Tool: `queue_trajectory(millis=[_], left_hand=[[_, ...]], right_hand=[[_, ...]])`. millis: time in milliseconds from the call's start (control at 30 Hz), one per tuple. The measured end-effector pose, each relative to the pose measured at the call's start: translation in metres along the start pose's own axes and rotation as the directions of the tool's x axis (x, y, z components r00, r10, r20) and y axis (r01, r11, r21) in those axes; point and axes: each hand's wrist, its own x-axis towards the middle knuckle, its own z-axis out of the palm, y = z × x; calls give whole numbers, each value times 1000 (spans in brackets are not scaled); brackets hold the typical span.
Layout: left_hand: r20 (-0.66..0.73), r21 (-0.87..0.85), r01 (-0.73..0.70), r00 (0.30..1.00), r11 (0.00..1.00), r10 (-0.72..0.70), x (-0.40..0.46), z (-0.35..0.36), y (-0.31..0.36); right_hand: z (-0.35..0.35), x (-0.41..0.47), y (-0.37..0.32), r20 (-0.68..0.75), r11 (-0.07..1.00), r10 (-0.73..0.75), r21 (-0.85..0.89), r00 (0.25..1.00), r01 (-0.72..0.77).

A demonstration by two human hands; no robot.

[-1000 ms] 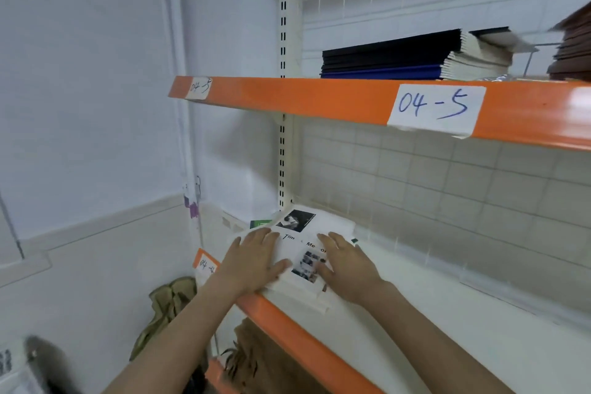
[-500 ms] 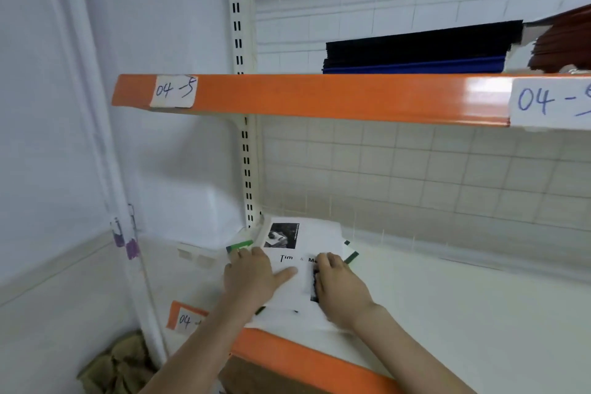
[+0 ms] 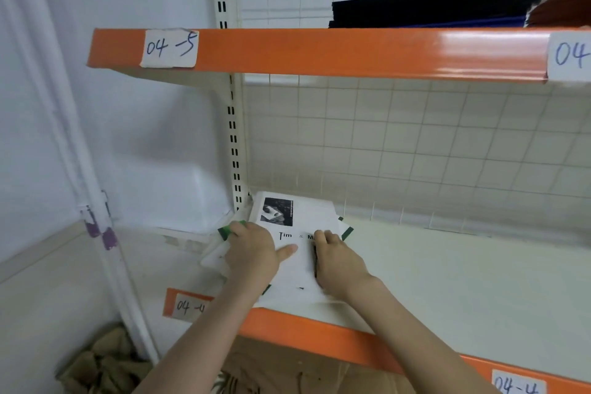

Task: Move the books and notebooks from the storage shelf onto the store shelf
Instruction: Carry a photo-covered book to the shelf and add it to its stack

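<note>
Both forearms reach up and forward from the bottom of the view onto the lower store shelf (image 3: 447, 281), the one whose orange front edge carries paper tags reading "04-4". The left hand (image 3: 252, 253) lies palm down on the left part of a small stack of books (image 3: 297, 227), its fingers laid fairly flat over the stack's left edge and the thumb stretched out to the right across the white top cover; it presses rather than clasps. The right hand (image 3: 335, 261) sits on the right part of the same cover, knuckles up, with the fingers bent downward against the cover near its printed title; whether they hook round an edge or only press cannot be told. The stack rests in the shelf's back left corner, close to the slotted upright (image 3: 235, 144) and the wire grid back panel (image 3: 415, 144), with green-edged covers showing beneath the white one. Above, on the shelf tagged "04-5" (image 3: 169, 48), lies a pile of dark notebooks (image 3: 431, 8). Crumpled olive cloth (image 3: 102, 361) lies below at the left.
</note>
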Motion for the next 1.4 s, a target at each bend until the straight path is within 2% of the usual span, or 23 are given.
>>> queue_trajectory(millis=[267, 400, 500, 600, 733, 833, 900, 967, 1033, 1100, 1167, 1300, 1400], left_hand=[[-41, 24, -53, 998, 998, 54, 1, -8, 6], [-65, -231, -219, 976, 948, 210, 4, -11, -11], [-13, -453, -314, 938, 835, 346, 10, -14, -26], [-26, -613, -330, 916, 718, 400, 11, -14, -34], [-21, -870, -183, 942, 458, 336, 2, -12, -32], [23, -949, -74, 953, 305, 302, -3, -10, -27], [61, -966, -18, 954, 258, 294, -3, -8, -26], [89, -973, 21, 953, 232, 289, -2, -6, -25], [114, -973, 48, 951, 227, 288, -3, -5, -24], [137, -966, 60, 944, 252, 299, -4, -3, -22], [164, -952, 65, 932, 298, 322, -3, -1, -20], [253, -927, 114, 894, 358, 370, -2, 0, -3], [263, -911, 103, 890, 398, 371, -5, 3, 13]], right_hand=[[4, -3, 0, -20, 1000, -12, -25, 1000, 11], [7, -4, 2, -33, 1000, -4, -10, 999, 3], [8, -7, 6, -60, 1000, -13, 17, 998, 14], [11, -9, 16, -91, 992, -24, 117, 996, 35], [7, -11, 29, -191, 961, 68, 275, 979, -13], [2, -10, 34, -280, 923, 155, 384, 947, -37], [-3, -8, 34, -239, 824, 287, 555, 928, -111], [-9, -9, 34, -88, 612, 423, 762, 902, -212], [-8, -11, 38, 88, 363, 455, 891, 886, -275], [-5, -16, 43, 191, 175, 408, 943, 893, -282], [-6, -23, 46, 195, 108, 377, 962, 905, -252], [-11, -38, 61, 152, 62, 410, 979, 899, -194], [-19, -51, 77, 139, 28, 439, 985, 887, -168]])
